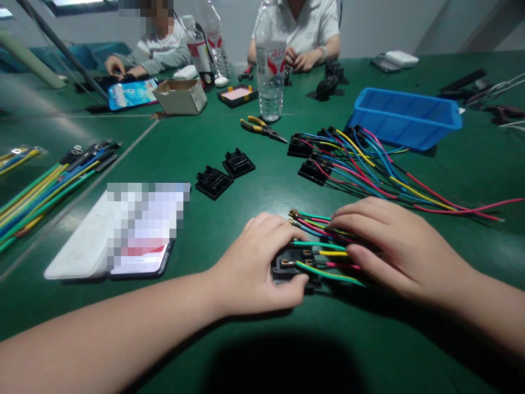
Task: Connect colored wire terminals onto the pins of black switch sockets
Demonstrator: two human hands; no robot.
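My left hand point(262, 262) is closed around a black plastic socket part point(292, 255), thumb at its near edge and fingers over its far side. Green, yellow and red wires point(334, 253) run rightward from metal contacts in that part. Over these wires lies my right hand point(389, 246), its thumb and fingers curled, the fingertips partly hiding the strands beneath; whether it grips them I cannot make out. Just beyond, loose wires with brass terminals point(293, 215) reach under the right fingers. Two black parts without wires point(213, 181) sit farther back, left of centre.
Wired black parts point(314, 168) and a blue bin point(406, 117) are at back right. Pliers point(262, 128) and a water bottle point(270, 71) stand beyond. Phone point(143, 257), white power bank point(77, 251) and wire bundles point(53, 186) are left. Two people sit across the table.
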